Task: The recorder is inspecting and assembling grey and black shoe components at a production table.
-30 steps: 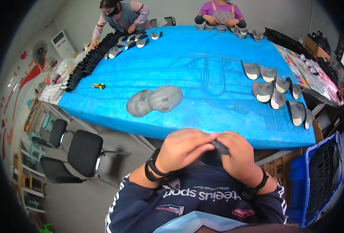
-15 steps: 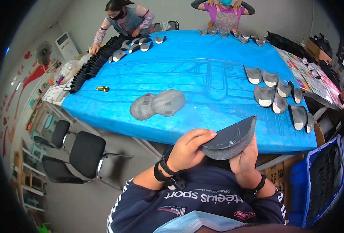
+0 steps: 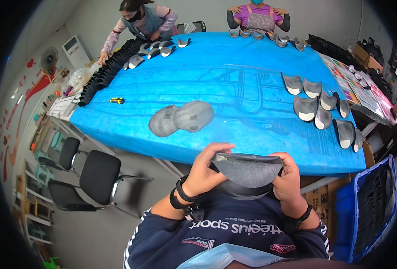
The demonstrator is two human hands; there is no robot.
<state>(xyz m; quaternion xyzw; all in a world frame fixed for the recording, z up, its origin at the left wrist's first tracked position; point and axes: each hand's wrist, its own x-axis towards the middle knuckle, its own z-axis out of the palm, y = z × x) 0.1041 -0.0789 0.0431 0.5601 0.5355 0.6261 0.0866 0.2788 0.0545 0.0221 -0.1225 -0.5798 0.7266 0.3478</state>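
Note:
Between both my hands is a curved grey-and-black pad (image 3: 248, 171), held in front of my chest with its rounded grey face showing. My left hand (image 3: 210, 167) grips its left end, fingers along the top edge and thumb on the front. The right end is pinched by my right hand (image 3: 288, 178). Just beyond my hands, two flat, rounded grey pads (image 3: 194, 116) with small dark patches lie on the blue-covered table (image 3: 140, 96). Several similar curved pads (image 3: 305, 107) with white edges stand at the table's right side.
A yellow-black utility knife (image 3: 116, 101) lies on the left of the table. A long row of black pads (image 3: 102, 77) lines the left edge, where a person reaches. Another person is at the far side. A blue crate (image 3: 356, 201) stands at lower right; black chairs (image 3: 101, 177) are at left.
The curved pad has turned in my hands, from tilted with its dark inner side showing to level with its grey face showing. The far person's arms have lowered.

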